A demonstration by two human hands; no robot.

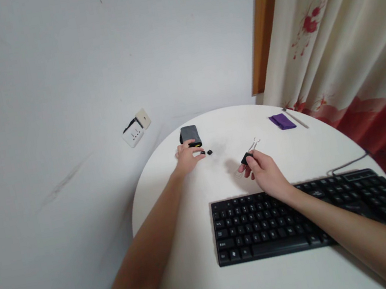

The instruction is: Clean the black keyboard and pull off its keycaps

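Note:
My left hand point(188, 157) rests on the far left of the table, thumb and forefinger closed on a small black keycap point(202, 152). A second black keycap point(210, 152) lies just right of those fingertips. Behind the hand is a folded grey cloth point(190, 135), with something dark and a bit of yellow at its near edge. My right hand point(262, 169) is closed around the black handle of a wire keycap puller point(246, 158), whose wire prongs stick out at both ends. Below that hand sits a black keyboard point(263, 224), partly covered by my right forearm.
The round white table point(187, 280) stands against a wall with a socket point(134, 134). On its far right lie a folded purple cloth point(282, 122) and a thin brush-like stick point(296, 118). The keyboard cable point(349, 164) runs to the right edge, near a curtain point(342, 38).

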